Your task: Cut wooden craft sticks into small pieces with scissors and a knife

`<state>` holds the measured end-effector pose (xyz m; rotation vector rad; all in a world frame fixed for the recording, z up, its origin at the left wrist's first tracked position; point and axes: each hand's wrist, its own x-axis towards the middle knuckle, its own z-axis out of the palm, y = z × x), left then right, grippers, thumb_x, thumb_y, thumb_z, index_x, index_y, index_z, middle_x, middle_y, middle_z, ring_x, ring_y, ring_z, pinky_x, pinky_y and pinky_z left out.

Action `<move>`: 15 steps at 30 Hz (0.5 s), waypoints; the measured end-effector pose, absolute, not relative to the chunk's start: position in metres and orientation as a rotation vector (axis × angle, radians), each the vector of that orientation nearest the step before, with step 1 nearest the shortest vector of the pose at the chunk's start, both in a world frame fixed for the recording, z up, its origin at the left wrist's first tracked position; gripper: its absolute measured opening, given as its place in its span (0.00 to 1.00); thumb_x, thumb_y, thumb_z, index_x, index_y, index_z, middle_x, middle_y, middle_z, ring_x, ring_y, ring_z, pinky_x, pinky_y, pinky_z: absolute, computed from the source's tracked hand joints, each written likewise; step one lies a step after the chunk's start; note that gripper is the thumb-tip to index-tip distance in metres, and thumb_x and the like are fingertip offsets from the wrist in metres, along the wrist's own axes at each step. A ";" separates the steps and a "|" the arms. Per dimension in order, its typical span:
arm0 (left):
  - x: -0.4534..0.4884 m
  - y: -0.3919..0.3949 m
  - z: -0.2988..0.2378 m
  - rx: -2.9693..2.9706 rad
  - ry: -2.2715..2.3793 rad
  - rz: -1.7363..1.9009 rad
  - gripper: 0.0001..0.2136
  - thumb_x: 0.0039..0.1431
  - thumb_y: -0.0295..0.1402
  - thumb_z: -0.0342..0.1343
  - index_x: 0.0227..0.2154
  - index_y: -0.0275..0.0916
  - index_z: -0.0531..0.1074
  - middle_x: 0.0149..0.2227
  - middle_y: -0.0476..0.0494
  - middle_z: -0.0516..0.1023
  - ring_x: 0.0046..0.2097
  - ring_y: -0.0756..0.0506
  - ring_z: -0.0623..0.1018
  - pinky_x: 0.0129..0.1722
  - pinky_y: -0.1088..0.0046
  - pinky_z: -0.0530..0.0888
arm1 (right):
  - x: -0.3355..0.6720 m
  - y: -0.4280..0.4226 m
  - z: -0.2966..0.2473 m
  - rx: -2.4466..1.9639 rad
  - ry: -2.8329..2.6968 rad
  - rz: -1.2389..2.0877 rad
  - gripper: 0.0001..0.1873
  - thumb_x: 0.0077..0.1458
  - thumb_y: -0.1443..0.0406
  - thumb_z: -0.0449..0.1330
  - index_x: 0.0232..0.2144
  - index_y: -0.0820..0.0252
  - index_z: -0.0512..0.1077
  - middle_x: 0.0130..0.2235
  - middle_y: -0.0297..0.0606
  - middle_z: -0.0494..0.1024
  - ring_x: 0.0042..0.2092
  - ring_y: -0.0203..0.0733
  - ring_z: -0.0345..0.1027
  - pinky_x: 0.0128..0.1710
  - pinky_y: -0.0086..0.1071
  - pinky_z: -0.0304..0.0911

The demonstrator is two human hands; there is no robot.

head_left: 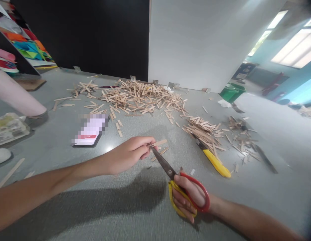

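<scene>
My left hand (131, 154) is closed in a pinch on a short wooden craft stick (160, 143), whose free end points right. In my right hand (187, 195) is a pair of scissors (168, 168) with one red and one yellow handle loop. The blades look nearly together, and their tips touch or lie right beside the fingertips of my left hand. Another cut piece of craft stick (162, 154) lies on the grey table just below the held one. Exactly where the blade tips meet the stick is hidden by my fingers.
A large heap of craft-stick pieces (137, 95) spreads along the back panels. To the right lie a smaller pile (203, 130), a yellow utility knife (215, 163) and a metal blade (266, 159). A phone (91, 130) lies left, near a pink cylinder (18, 93) and white mouse (2, 156).
</scene>
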<state>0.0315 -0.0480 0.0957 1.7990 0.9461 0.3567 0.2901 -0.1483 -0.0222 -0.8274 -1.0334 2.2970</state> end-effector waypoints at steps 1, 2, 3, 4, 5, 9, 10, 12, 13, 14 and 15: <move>0.032 -0.048 0.096 1.794 0.952 0.351 0.12 0.72 0.33 0.45 0.30 0.42 0.64 0.28 0.53 0.61 0.29 0.47 0.63 0.30 0.67 0.58 | 0.290 -0.148 -0.020 -0.830 -1.044 2.291 0.39 0.64 0.35 0.54 0.16 0.57 0.65 0.08 0.26 0.57 0.08 0.34 0.55 0.07 0.23 0.53; 0.032 -0.048 0.096 1.790 0.958 0.345 0.12 0.73 0.33 0.45 0.30 0.42 0.63 0.28 0.53 0.61 0.29 0.47 0.63 0.30 0.67 0.58 | 0.289 -0.148 -0.019 -0.830 -1.054 2.286 0.39 0.63 0.34 0.54 0.16 0.56 0.64 0.08 0.26 0.57 0.08 0.33 0.55 0.07 0.23 0.53; 0.032 -0.048 0.096 1.784 0.963 0.341 0.12 0.73 0.33 0.45 0.30 0.42 0.63 0.28 0.53 0.61 0.29 0.47 0.62 0.30 0.67 0.58 | 0.289 -0.148 -0.017 -0.830 -1.059 2.284 0.39 0.63 0.34 0.55 0.15 0.56 0.64 0.08 0.26 0.57 0.08 0.33 0.54 0.07 0.23 0.52; 0.032 -0.047 0.096 1.781 0.966 0.341 0.12 0.73 0.33 0.45 0.30 0.42 0.63 0.28 0.53 0.61 0.29 0.47 0.62 0.30 0.67 0.58 | 0.288 -0.148 -0.016 -0.830 -1.062 2.285 0.39 0.62 0.34 0.55 0.15 0.56 0.63 0.08 0.26 0.57 0.08 0.33 0.54 0.07 0.23 0.52; 0.032 -0.047 0.096 1.776 0.965 0.343 0.12 0.73 0.34 0.45 0.30 0.42 0.63 0.28 0.53 0.62 0.29 0.47 0.62 0.30 0.67 0.58 | 0.288 -0.148 -0.015 -0.836 -1.064 2.284 0.39 0.62 0.33 0.54 0.15 0.56 0.63 0.08 0.26 0.56 0.08 0.33 0.54 0.07 0.23 0.51; 0.032 -0.047 0.094 1.744 0.939 0.351 0.13 0.75 0.36 0.44 0.31 0.43 0.62 0.28 0.53 0.62 0.29 0.47 0.62 0.30 0.67 0.59 | 0.287 -0.148 -0.015 -0.852 -1.071 2.257 0.40 0.63 0.33 0.53 0.15 0.56 0.62 0.08 0.26 0.57 0.08 0.33 0.53 0.07 0.23 0.50; 0.032 -0.047 0.094 1.744 0.938 0.357 0.14 0.75 0.36 0.44 0.30 0.43 0.61 0.28 0.54 0.61 0.29 0.47 0.62 0.30 0.67 0.59 | 0.287 -0.149 -0.015 -0.851 -1.073 2.250 0.40 0.63 0.34 0.54 0.15 0.56 0.62 0.08 0.26 0.57 0.08 0.33 0.53 0.07 0.23 0.49; 0.032 -0.046 0.093 1.756 0.951 0.367 0.14 0.75 0.36 0.44 0.30 0.43 0.60 0.27 0.54 0.61 0.29 0.47 0.62 0.30 0.68 0.59 | 0.286 -0.149 -0.015 -0.843 -1.068 2.244 0.40 0.63 0.34 0.54 0.15 0.56 0.62 0.08 0.26 0.57 0.08 0.33 0.53 0.07 0.23 0.49; 0.032 -0.046 0.093 1.764 0.961 0.372 0.14 0.75 0.36 0.44 0.30 0.43 0.60 0.27 0.54 0.61 0.29 0.47 0.62 0.30 0.68 0.58 | 0.286 -0.149 -0.015 -0.841 -1.063 2.244 0.40 0.64 0.34 0.54 0.15 0.56 0.62 0.08 0.26 0.57 0.08 0.32 0.53 0.07 0.23 0.49; 0.032 -0.046 0.092 1.769 0.974 0.377 0.13 0.74 0.35 0.44 0.30 0.43 0.60 0.27 0.54 0.61 0.28 0.47 0.62 0.29 0.68 0.58 | 0.285 -0.149 -0.015 -0.841 -1.061 2.243 0.40 0.63 0.34 0.55 0.15 0.56 0.63 0.08 0.26 0.57 0.08 0.32 0.54 0.07 0.23 0.50; 0.032 -0.046 0.092 1.772 0.990 0.381 0.13 0.74 0.35 0.45 0.30 0.43 0.60 0.27 0.54 0.61 0.28 0.47 0.62 0.29 0.68 0.58 | 0.285 -0.149 -0.015 -0.841 -1.056 2.239 0.40 0.63 0.34 0.55 0.15 0.56 0.63 0.08 0.26 0.57 0.08 0.32 0.53 0.08 0.23 0.51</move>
